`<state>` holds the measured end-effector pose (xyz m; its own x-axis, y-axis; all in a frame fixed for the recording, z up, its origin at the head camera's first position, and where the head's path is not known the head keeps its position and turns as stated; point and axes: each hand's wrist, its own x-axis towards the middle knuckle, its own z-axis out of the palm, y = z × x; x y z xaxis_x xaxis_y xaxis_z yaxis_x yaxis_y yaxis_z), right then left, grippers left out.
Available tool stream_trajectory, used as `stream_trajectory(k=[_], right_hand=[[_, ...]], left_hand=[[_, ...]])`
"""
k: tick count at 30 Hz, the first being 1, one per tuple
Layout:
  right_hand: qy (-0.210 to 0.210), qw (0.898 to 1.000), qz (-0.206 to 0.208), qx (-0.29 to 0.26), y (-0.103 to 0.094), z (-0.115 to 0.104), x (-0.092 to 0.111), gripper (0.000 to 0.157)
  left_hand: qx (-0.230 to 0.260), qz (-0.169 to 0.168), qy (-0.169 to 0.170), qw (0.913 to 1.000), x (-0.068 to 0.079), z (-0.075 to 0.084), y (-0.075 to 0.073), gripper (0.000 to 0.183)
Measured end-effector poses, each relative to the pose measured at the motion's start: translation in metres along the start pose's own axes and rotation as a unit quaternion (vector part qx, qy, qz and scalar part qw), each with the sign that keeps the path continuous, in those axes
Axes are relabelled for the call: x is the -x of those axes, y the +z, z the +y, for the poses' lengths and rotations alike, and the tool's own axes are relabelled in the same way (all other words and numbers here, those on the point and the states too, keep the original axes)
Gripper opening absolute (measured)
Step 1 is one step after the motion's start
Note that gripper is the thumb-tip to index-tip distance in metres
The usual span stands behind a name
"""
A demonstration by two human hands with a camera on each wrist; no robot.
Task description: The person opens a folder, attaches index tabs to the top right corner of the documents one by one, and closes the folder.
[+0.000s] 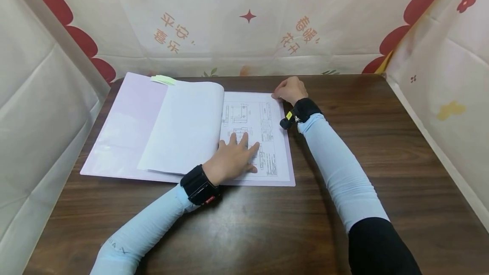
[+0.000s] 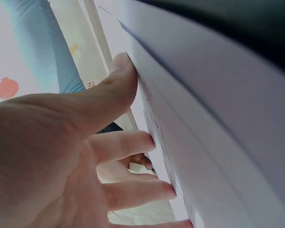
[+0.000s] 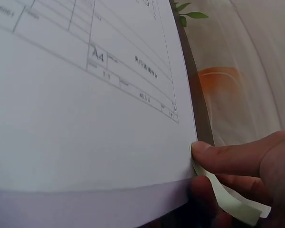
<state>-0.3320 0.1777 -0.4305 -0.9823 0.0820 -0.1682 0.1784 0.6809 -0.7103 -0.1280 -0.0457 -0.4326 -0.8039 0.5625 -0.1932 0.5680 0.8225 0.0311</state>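
Note:
A lilac folder (image 1: pixel 118 147) lies spread on the table, with turned white pages (image 1: pixel 183 126) on its left half. On its right half is a sheet with a printed technical drawing (image 1: pixel 270 113). My left hand (image 1: pixel 234 158) rests on the lower part of this sheet, fingers spread, fingertips touching the paper in the left wrist view. At the sheet's far right corner, my right hand (image 1: pixel 292 90) pinches a pale green sticky tab (image 3: pixel 235 204) against the page corner between thumb and fingers. The tab's loose end hangs below the thumb.
Several pale green tabs (image 1: pixel 163 80) stick out from the top of the turned pages. The dark wooden table (image 1: pixel 263 232) ends at a printed curtain (image 1: pixel 229 24) behind, and pale cloth hangs along both sides.

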Motion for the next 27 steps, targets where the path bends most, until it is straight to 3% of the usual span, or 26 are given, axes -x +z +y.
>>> stream_trajectory(k=[6,10,15,22,27], right_hand=[[0.019,0.997,0.002,0.072,-0.001,0.000,-0.003,0.037],[0.034,0.987,0.014,0.158,-0.003,-0.005,-0.014,0.062],[0.067,0.974,-0.002,0.218,-0.005,-0.007,-0.032,0.089],[0.082,0.961,0.002,0.265,-0.003,-0.005,-0.042,0.091],[0.052,0.948,0.019,0.314,-0.003,-0.010,-0.029,0.093]], left_hand=[[-0.003,-0.002,0.004,1.0000,-0.001,0.001,0.002,0.075],[-0.007,0.000,0.006,1.0000,-0.002,0.000,0.000,0.075],[-0.010,0.000,0.004,0.9999,-0.002,-0.003,-0.001,0.075],[-0.005,-0.005,0.005,1.0000,-0.002,-0.004,-0.001,0.076],[-0.004,-0.004,0.006,1.0000,-0.002,-0.003,-0.001,0.075]])
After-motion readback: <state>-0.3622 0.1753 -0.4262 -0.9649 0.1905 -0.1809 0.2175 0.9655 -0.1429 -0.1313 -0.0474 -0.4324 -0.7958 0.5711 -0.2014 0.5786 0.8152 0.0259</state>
